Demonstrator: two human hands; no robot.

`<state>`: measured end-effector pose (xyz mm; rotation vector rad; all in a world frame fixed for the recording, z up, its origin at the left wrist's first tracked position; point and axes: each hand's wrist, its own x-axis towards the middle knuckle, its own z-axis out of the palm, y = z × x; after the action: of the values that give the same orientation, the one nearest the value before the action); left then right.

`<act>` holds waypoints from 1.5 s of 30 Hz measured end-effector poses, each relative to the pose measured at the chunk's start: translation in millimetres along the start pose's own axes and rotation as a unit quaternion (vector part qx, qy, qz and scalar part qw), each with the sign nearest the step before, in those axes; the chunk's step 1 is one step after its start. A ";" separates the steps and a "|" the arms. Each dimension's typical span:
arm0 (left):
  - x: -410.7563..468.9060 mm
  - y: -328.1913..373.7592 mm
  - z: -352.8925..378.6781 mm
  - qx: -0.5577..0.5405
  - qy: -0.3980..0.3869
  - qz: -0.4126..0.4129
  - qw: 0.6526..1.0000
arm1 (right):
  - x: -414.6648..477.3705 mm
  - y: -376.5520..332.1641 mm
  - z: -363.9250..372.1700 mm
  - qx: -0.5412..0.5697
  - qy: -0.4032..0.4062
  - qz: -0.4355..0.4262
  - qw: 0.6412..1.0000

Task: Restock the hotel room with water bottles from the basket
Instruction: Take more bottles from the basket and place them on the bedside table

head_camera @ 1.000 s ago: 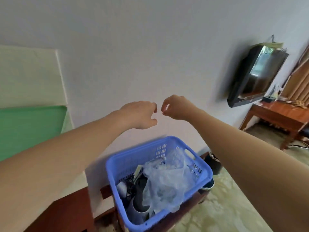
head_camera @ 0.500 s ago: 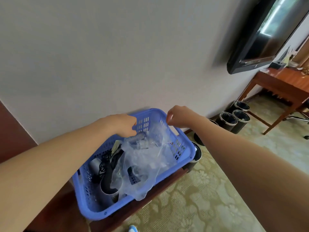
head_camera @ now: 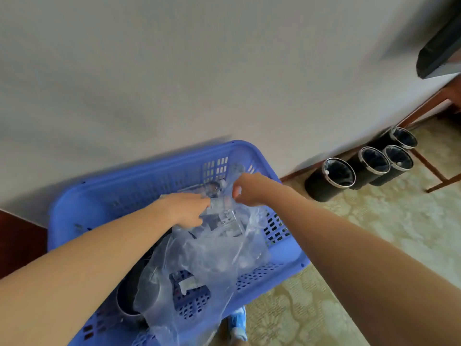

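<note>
A blue plastic basket [head_camera: 104,196] stands against a pale wall [head_camera: 174,71]. Inside it, toward its far right corner, lies a clear plastic bag [head_camera: 212,258], with blurred water bottles [head_camera: 225,218] showing through. The left hand [head_camera: 185,208] and right hand [head_camera: 249,189] each hold a closed, pinching grip on the bag's top. Black bins [head_camera: 331,181] stand on the floor [head_camera: 374,233] to the right.

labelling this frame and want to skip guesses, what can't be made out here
Head view: how many bottles lie in the plastic bag; crinkled film and motion blur hide them.
Left hand and right hand grip the bag; whether a bottle too, the film hides.
Dark cylinder in the basket: the left arm covers part.
Television: cut by the top right edge.
Blue item below the basket: too little shows.
</note>
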<state>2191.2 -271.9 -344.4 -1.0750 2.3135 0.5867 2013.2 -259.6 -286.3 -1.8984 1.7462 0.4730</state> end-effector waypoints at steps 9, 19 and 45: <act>110.8 36.0 63.1 -0.118 0.009 0.033 0.992 | 93.6 7.9 64.6 -0.145 -0.157 -0.066 0.975; 161.3 64.0 93.7 -0.239 0.090 0.016 0.967 | 114.7 34.3 74.0 -0.204 -0.237 -0.074 0.947; 59.5 -50.0 113.6 -0.498 0.295 -0.180 0.795 | 154.3 0.4 152.5 -0.191 -0.119 -0.146 0.963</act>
<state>2228.6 -269.8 -476.8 -2.4025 2.0905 1.5748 2043.2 -295.8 -498.1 -2.2070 1.2571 0.9330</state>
